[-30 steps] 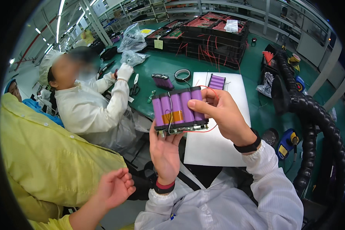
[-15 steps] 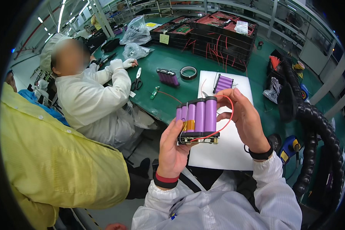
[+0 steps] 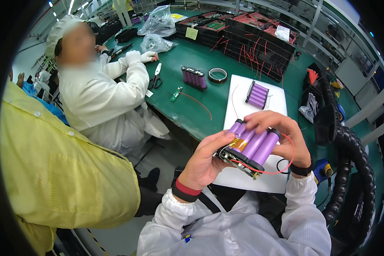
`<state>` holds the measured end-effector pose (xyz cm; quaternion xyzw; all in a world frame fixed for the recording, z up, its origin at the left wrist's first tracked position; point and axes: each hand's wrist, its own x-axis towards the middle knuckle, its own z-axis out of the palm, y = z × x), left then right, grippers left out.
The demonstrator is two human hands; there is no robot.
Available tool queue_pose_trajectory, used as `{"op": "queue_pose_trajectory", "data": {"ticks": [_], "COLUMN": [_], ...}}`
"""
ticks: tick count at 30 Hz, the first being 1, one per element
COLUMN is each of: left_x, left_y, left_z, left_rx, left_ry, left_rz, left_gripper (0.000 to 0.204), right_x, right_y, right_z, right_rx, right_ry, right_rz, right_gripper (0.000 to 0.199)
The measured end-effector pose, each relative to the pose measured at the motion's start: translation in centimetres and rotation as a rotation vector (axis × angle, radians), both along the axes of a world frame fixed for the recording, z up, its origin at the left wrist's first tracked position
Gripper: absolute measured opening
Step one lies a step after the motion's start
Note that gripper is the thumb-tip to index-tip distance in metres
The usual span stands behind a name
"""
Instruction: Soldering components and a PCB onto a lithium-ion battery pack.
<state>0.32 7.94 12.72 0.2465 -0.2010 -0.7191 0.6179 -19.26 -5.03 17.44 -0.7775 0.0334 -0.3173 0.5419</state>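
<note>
One battery pack of purple cylindrical cells in black plastic end frames [image 3: 263, 149] is held clear of the table, between my bare left hand [image 3: 204, 163] and my bare right hand [image 3: 289, 133], above the near part of a flat white foam sheet [image 3: 278, 96]. The pack is tilted, its near end lower. My left hand pinches the left end, thumb on top and the other fingers underneath, partly hidden. My right hand is curved round the far right part, fingers bent over the top and thumb at the right side; I cannot tell how firmly it presses. A strip of amber translucent tape [image 3: 241, 144] crosses the cells. A green circuit board with metal parts [image 3: 242, 164] runs along the near end, and a thin red insulated wire [image 3: 293, 154] loops out past the right side. A second purple-celled pack [image 3: 257, 95] rests on the foam sheet, beyond my right hand. On the green tabletop [image 3: 168, 111], left of the foam sheet, I note a third purple-celled pack [image 3: 195, 79], a black ring-shaped roll of tape [image 3: 218, 81] just beside it, a small green circuit board with a red lead [image 3: 176, 94], and black-handled scissors [image 3: 156, 82] near a co-worker's white sleeve [image 3: 134, 81].
</note>
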Motion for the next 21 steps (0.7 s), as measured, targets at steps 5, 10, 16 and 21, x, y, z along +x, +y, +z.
{"op": "queue_pose_trajectory", "data": {"ticks": [5, 10, 16, 21], "left_x": [0.3, 0.3, -0.6, 0.1], "left_y": [-0.2, -1.1, -1.2, -1.4], "left_z": [1.1, 0.5, -0.8, 0.9], "left_rx": [0.050, 0.046, -0.206, -0.584], "left_ry": [-0.009, 0.076, -0.219, -0.763], "left_rz": [-0.034, -0.031, 0.178, 0.426], "left_gripper": [0.033, 0.053, 0.049, 0.043], "right_x": [-0.2, -0.8, -1.4, -1.8], "right_y": [-0.4, -0.3, 0.2, 0.7], "right_z": [-1.2, -3.5, -4.9, -5.0], "right_rx": [-0.142, -0.091, 0.147, 0.226], "right_ry": [-0.109, -0.273, -0.398, -0.399], "right_rz": [-0.033, -0.177, -0.223, -0.252], "right_gripper": [0.025, 0.025, 0.027, 0.032]}}
